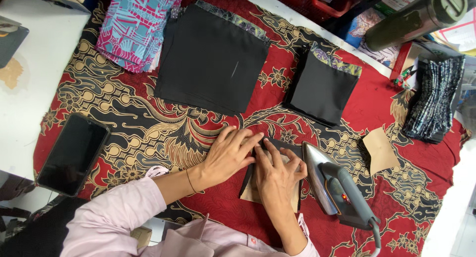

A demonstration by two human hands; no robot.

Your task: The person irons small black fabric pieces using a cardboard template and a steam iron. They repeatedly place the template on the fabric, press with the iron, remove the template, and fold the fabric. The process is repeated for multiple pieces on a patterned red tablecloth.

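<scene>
My left hand (228,155) and my right hand (277,175) lie flat, fingers spread and grasping nothing, pressing down on a small black fabric piece backed by brown card (263,190) that sits on the red, black and gold patterned cloth (148,133) covering the table. Just to the right of my right hand rests a grey electric iron with a dark handle (337,187), touching the piece's edge. Beyond my hands lie a large stack of black fabric squares (210,58) and a smaller black stack (322,88); a black phone (73,154) lies well to my left.

Bright, even overhead light, soft shadows, sharp focus, slight wide-angle edge distortion.
</scene>
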